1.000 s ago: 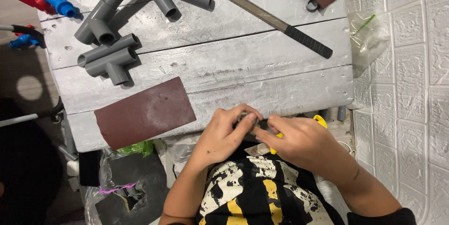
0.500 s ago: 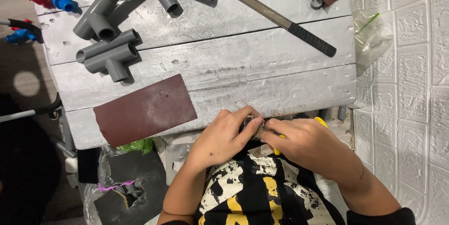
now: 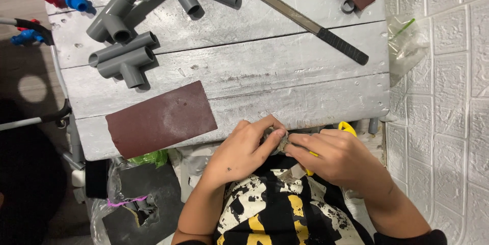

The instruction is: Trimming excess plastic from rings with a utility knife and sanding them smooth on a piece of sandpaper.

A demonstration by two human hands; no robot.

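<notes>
**Hands at the Near Edge of the Workbench**

We see both hands meeting just below the near edge of the grey wooden table [image 3: 305, 87]. The left hand [image 3: 242, 151] curls its fingers around a small grey piece [image 3: 277, 140], pinching it from the left. The right hand [image 3: 338, 156] presses its fingertips against the same piece from the right and also grips a yellow-handled tool [image 3: 348, 128], mostly hidden under the palm. The piece sits between the two hands, above the person's lap.

On the table, a brown sheet of sandpaper [image 3: 160, 117] lies just left of the hands. Grey pipe fittings [image 3: 125, 61] rest further back, and a long metal file [image 3: 300, 18] lies diagonally near the far edge.
</notes>
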